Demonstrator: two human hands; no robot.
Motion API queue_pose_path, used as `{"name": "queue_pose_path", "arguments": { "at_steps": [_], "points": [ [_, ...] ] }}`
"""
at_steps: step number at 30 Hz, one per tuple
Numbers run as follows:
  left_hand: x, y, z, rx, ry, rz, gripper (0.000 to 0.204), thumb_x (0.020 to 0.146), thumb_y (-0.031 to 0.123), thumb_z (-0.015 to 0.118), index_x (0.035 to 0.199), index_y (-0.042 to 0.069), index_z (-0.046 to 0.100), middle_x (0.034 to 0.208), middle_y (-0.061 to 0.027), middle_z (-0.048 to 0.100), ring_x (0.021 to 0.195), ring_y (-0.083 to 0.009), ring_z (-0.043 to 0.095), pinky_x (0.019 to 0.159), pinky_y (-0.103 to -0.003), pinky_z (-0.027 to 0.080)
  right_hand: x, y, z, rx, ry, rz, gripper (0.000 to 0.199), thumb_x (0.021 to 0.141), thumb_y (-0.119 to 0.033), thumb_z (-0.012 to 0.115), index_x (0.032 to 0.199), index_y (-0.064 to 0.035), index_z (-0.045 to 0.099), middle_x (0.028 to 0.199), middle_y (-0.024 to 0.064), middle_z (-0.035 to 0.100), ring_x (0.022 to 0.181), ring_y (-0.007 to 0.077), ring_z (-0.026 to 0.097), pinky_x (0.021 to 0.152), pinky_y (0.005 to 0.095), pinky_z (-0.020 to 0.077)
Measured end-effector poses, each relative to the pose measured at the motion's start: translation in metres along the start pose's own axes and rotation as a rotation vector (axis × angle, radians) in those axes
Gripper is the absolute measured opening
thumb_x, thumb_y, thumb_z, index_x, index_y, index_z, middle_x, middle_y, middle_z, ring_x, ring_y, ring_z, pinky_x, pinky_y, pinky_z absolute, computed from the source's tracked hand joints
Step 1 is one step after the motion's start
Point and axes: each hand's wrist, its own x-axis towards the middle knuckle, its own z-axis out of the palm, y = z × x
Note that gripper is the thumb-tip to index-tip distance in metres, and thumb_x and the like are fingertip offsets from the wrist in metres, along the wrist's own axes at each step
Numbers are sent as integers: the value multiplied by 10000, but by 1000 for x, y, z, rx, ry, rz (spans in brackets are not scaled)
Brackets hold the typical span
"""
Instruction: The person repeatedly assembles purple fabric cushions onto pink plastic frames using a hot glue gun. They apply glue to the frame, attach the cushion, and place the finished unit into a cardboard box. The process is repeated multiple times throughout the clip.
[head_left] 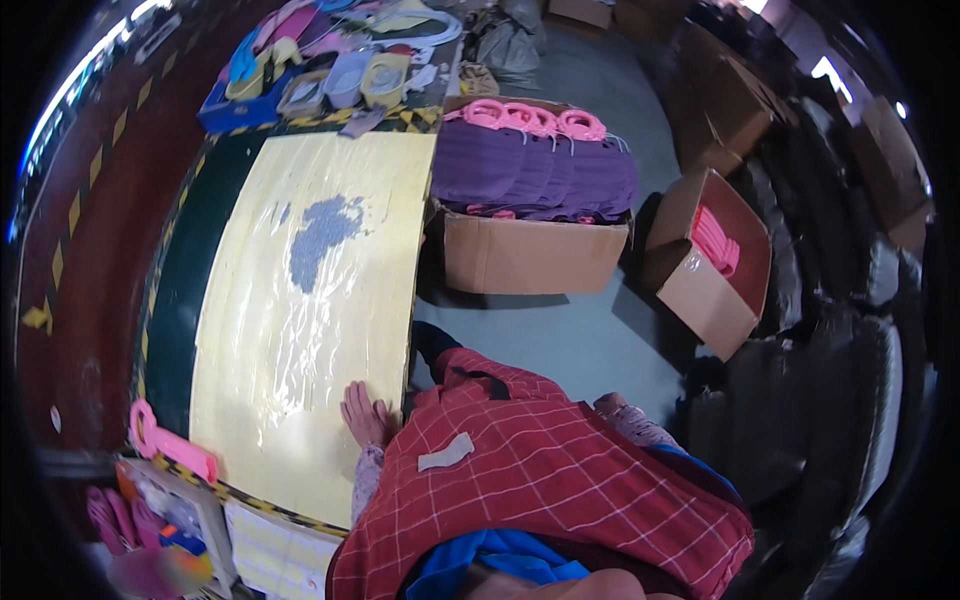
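My left hand (366, 414) lies palm down on a pale yellow, shiny-topped work table (250, 330), near its right edge. Its fingers are stretched out and it holds nothing. On my right side, my right hand (609, 402) shows only in part beside the red checked apron (520, 440), and its fingers are hidden. A blue-grey worn patch (322, 240) marks the table top farther off. At the table's near left corner lies a pink item with a ring-shaped end (178, 447).
Beyond the table's right edge, a cardboard box (535, 255) holds purple items with pink rings. Another open box (712, 305) contains pink pieces. Small bins (347, 78) crowd the table's far end. Dark wrapped bundles (780, 410) are stacked at right. Below left stands a cluttered shelf (215, 530).
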Motion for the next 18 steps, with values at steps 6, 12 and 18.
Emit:
{"name": "queue_pose_path", "arguments": {
  "at_steps": [6,12,18],
  "points": [
    [25,35,-55,254,-275,-196,603,1012,359,403,1556,111,332,1626,-133,283,1528,-294,195,1246,-512,117,16,-43,3,260,105,81,215,888,-175,588,987,-94,761,1001,105,747,861,297,722,758,387,579],
    [43,-70,-92,457,27,-512,499,1078,325,349,1524,104,383,1569,-84,394,1496,-202,277,1248,-493,102,36,-127,-82,508,206,-63,276,921,-236,634,1112,-56,721,923,72,750,767,174,734,635,323,580],
    [88,-1,-84,216,247,-290,360,1059,214,404,1340,49,558,1405,-139,545,1352,-308,463,1212,-494,208,83,-120,-146,415,253,-31,279,931,-223,632,1138,-53,711,945,74,750,780,167,727,646,329,581]
  ]
}}
